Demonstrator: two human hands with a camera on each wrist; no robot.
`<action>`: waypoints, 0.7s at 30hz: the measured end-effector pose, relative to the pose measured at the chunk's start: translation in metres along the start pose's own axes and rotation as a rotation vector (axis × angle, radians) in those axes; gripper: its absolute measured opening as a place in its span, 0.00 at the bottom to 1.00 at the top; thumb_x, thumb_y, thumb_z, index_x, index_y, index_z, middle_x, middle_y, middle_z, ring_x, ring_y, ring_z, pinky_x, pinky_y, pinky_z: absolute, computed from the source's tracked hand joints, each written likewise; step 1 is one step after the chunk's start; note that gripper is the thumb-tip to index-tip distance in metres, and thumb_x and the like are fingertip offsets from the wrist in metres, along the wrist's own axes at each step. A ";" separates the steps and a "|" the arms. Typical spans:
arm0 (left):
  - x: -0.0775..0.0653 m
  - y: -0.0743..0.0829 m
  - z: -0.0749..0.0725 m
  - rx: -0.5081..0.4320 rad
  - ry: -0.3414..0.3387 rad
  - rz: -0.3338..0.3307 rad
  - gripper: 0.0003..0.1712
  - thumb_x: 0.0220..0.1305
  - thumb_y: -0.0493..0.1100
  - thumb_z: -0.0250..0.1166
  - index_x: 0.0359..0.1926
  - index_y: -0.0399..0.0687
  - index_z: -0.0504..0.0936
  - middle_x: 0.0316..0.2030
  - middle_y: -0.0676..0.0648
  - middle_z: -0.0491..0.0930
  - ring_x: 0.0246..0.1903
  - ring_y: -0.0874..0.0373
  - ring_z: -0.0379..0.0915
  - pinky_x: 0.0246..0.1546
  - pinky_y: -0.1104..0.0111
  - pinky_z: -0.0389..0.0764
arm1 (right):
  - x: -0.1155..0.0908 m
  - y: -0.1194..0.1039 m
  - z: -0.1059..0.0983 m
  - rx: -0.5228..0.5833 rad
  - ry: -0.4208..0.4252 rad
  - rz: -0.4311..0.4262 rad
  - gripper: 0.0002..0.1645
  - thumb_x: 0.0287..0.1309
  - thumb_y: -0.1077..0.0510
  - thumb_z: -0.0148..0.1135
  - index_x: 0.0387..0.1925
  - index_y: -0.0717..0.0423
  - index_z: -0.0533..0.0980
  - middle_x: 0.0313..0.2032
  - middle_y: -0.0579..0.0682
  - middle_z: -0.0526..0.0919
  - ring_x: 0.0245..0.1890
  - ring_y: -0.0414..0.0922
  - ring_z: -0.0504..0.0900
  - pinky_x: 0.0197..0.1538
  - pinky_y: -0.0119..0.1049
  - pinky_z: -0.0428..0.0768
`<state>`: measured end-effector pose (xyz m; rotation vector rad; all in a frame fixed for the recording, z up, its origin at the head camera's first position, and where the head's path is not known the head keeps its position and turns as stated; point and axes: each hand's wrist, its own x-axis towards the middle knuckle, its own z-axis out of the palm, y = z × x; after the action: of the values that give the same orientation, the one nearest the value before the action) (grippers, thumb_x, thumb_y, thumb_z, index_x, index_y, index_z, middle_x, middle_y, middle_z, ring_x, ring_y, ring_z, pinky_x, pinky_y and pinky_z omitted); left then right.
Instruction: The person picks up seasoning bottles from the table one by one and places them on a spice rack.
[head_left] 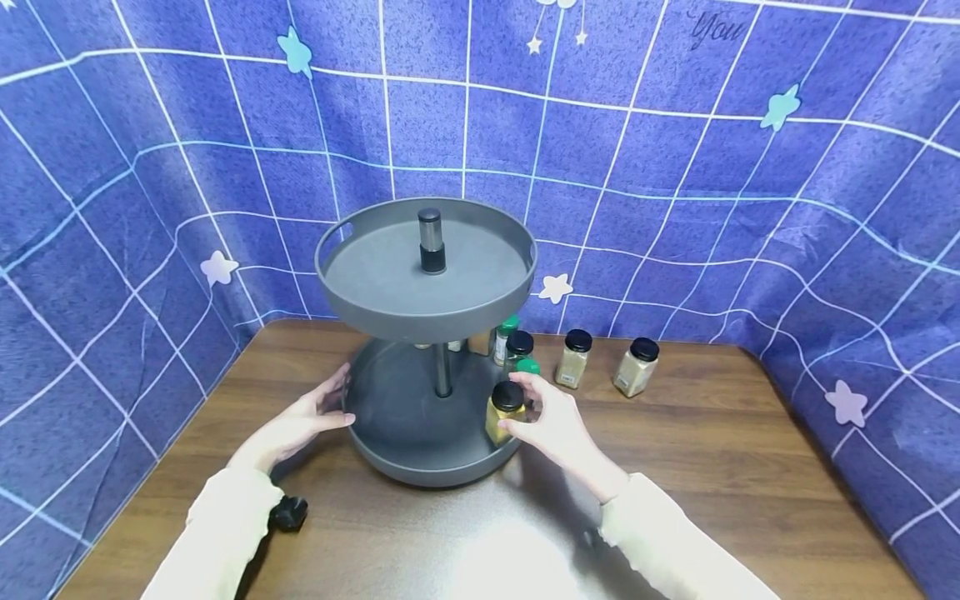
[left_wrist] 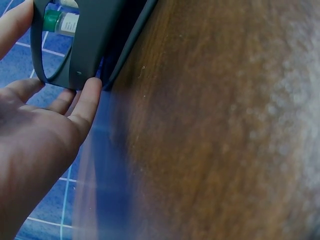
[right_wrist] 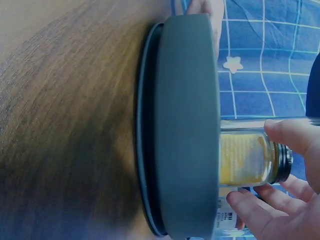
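Observation:
A grey two-tier turntable organizer (head_left: 420, 462) stands on the wooden table. My left hand (head_left: 303, 421) touches the left outer wall of its lower tier, fingers and thumb spread along it; the left wrist view shows the fingertips at the wall with the handle cutout. My right hand (head_left: 555, 421) pinches a black-lidded spice jar (head_left: 501, 423) of yellow contents between thumb and fingers. That jar stands upright at the right side of the lower tier, just inside the rim. Behind it are a green-lidded jar (head_left: 528, 367) and a black-lidded jar (head_left: 519, 342), partly hidden.
Two black-lidded spice jars (head_left: 573, 360) (head_left: 636, 368) stand on the table to the right. More jars, including a green-lidded one (head_left: 502, 342), sit at the back of the lower tier. The upper tier (head_left: 375, 279) overhangs them. A small black object (head_left: 290, 513) lies by the left sleeve.

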<state>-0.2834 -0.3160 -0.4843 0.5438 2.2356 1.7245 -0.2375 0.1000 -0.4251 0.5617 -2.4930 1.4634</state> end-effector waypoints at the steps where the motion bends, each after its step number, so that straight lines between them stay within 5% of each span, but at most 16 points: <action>1: 0.000 0.000 0.000 -0.002 0.003 -0.003 0.52 0.61 0.37 0.63 0.75 0.54 0.37 0.73 0.36 0.35 0.70 0.35 0.36 0.59 0.69 0.64 | 0.000 -0.001 -0.001 0.014 -0.008 0.002 0.38 0.40 0.59 0.77 0.57 0.55 0.73 0.48 0.51 0.83 0.48 0.45 0.80 0.46 0.42 0.80; 7: 0.000 0.000 0.000 -0.006 0.000 -0.005 0.52 0.61 0.37 0.63 0.75 0.54 0.36 0.73 0.35 0.34 0.70 0.34 0.36 0.62 0.55 0.60 | -0.002 -0.004 -0.009 0.034 -0.014 -0.039 0.37 0.41 0.59 0.76 0.56 0.57 0.73 0.48 0.52 0.82 0.48 0.48 0.81 0.48 0.48 0.79; 14: 0.001 -0.002 -0.001 -0.016 -0.003 0.012 0.52 0.61 0.36 0.62 0.75 0.54 0.36 0.73 0.36 0.34 0.70 0.34 0.36 0.53 0.79 0.65 | -0.002 -0.006 -0.023 -0.025 0.003 -0.084 0.34 0.43 0.58 0.75 0.56 0.56 0.73 0.51 0.51 0.81 0.50 0.48 0.81 0.54 0.49 0.75; 21: 0.001 -0.002 0.000 -0.024 -0.002 0.015 0.52 0.61 0.36 0.62 0.75 0.54 0.36 0.73 0.36 0.34 0.70 0.34 0.36 0.52 0.81 0.65 | -0.003 -0.001 -0.034 -0.027 0.023 -0.073 0.34 0.44 0.57 0.74 0.56 0.54 0.73 0.50 0.51 0.82 0.49 0.54 0.80 0.50 0.53 0.76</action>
<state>-0.2845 -0.3163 -0.4865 0.5580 2.2114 1.7549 -0.2348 0.1302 -0.4089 0.6209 -2.4443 1.3993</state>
